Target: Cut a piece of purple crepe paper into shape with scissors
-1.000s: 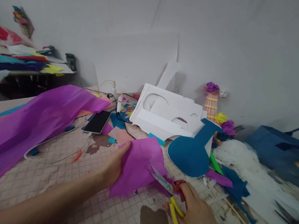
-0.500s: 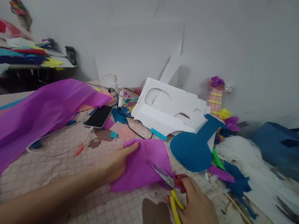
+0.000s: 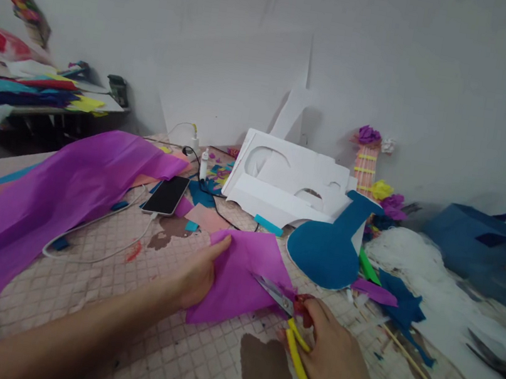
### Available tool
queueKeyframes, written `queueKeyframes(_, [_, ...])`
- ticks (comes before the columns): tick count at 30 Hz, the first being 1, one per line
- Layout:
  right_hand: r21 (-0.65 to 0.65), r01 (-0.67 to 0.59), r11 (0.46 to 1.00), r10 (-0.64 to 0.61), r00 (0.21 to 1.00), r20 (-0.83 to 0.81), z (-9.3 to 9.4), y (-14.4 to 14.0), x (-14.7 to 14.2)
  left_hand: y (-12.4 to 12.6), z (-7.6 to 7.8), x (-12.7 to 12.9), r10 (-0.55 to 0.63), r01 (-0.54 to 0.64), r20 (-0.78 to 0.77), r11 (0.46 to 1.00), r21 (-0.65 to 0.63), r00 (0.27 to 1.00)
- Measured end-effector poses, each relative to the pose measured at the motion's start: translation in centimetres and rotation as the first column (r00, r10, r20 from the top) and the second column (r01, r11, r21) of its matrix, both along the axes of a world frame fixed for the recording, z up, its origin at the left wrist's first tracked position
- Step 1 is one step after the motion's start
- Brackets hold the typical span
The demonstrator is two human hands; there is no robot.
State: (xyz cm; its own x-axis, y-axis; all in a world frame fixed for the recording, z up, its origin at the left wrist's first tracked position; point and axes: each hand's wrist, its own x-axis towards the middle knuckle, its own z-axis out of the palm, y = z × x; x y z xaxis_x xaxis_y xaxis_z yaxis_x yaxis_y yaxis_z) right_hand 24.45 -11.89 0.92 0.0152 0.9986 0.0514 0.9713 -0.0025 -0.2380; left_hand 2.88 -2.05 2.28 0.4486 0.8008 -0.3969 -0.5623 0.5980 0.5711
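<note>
In the head view, the purple piece (image 3: 238, 288) lies at the centre of the frame, between your two hands. Your left hand (image 3: 196, 279) pinches its left edge, thumb on top; the fingers beneath are mostly hidden. Your right hand (image 3: 341, 361), lower right of centre, is wrapped around the yellow handles of the scissors (image 3: 286, 304), whose blades reach over the piece's right side. How far the blades are parted, you cannot tell.

The piece looks like thin, crêpe-like paper: very light, limp, easily creased or torn, and probably not slippery. A flat pinch near an edge, close to the blades but clear of them, should hold it taut; a hard pull could rip it. The scissors look stiff and heavier, best held by their handles.

The table (image 3: 172, 348) bears a grid pattern, with a ragged brown patch (image 3: 270, 376) at lower centre. Left of centre lie a phone (image 3: 166, 195) on a white cable (image 3: 80, 261) and a long purple sheet (image 3: 60, 205). Right of centre rests a blue cut-out (image 3: 322, 255), near white card (image 3: 289, 182) with holes. A blue bag (image 3: 463, 246) sits at the right, and a pale wall (image 3: 419, 62) fills the upper frame.
</note>
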Motion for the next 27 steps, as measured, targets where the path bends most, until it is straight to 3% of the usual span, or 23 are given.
queueKeyframes(6, [-0.03, 0.034, 0.999, -0.037, 0.995, -0.093, 0.4, 0.0, 0.0, -0.4, 0.2, -0.2, -0.051, 0.054, -0.062, 0.997, 0.051, 0.997])
queueKeyframes(11, [-0.103, -0.019, 0.995, -0.019, 0.932, -0.361, 0.0, 0.0, 0.2, -0.4, 0.1, -0.1, -0.131, 0.128, -0.059, 0.991, -0.044, 0.99])
queueKeyframes(13, [-0.196, -0.077, 0.978, -0.041, 0.842, -0.537, -0.2, 0.2, 0.1, -0.2, 0.0, -0.1, -0.138, 0.134, -0.047, 0.988, -0.075, 0.989])
queueKeyframes(16, [-0.38, -0.11, 0.918, -0.255, 0.569, -0.782, -0.1, 0.4, -0.2, 0.0, -0.2, -0.1, -0.152, 0.147, -0.053, 0.986, -0.079, 0.987])
queueKeyframes(19, [-0.501, -0.098, 0.86, -0.448, 0.328, -0.832, 0.4, 0.2, -0.3, 0.0, 0.0, -0.2, -0.163, 0.158, -0.073, 0.985, -0.068, 0.984])
queueKeyframes(22, [-0.522, -0.17, 0.836, -0.512, 0.098, -0.853, 0.7, -0.6, 0.5, 0.1, 0.3, -0.2, -0.153, 0.15, -0.066, 0.988, -0.048, 0.986])
queueKeyframes(25, [-0.476, -0.206, 0.855, -0.477, 0.048, -0.877, 0.8, -1.6, 2.1, 0.2, 0.8, -0.2, -0.154, 0.153, -0.051, 0.988, -0.029, 0.987])
queueKeyframes(27, [-0.462, -0.194, 0.865, -0.44, 0.148, -0.886, 0.8, -2.1, 3.1, 0.3, 1.1, -0.2, -0.139, 0.138, -0.071, 0.99, -0.02, 0.988])
